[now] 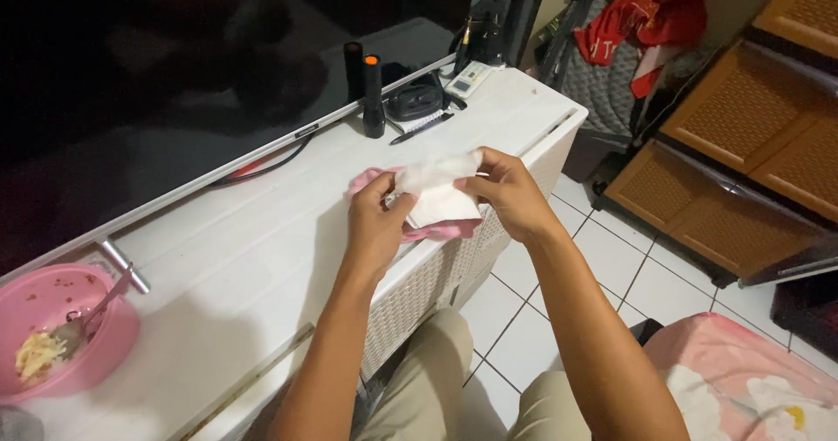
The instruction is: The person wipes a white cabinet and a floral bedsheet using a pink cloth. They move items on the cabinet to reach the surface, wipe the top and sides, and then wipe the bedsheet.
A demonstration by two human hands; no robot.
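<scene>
A white tissue (441,188) is held between both hands above the front edge of a white cabinet top (262,249). My left hand (375,223) pinches the tissue's left side. My right hand (511,192) grips its right side, fingers curled over the upper corner. A pink cloth (445,230) lies on the cabinet top just under and behind the tissue, touching my left hand's fingers.
A large dark television screen (175,65) stands along the back. A black flashlight (373,96), a pen (421,129) and a small remote (470,79) sit near it. A pink bowl (61,332) with food and a spoon rests at far left. Brown drawers (751,144) stand at right over white floor tiles.
</scene>
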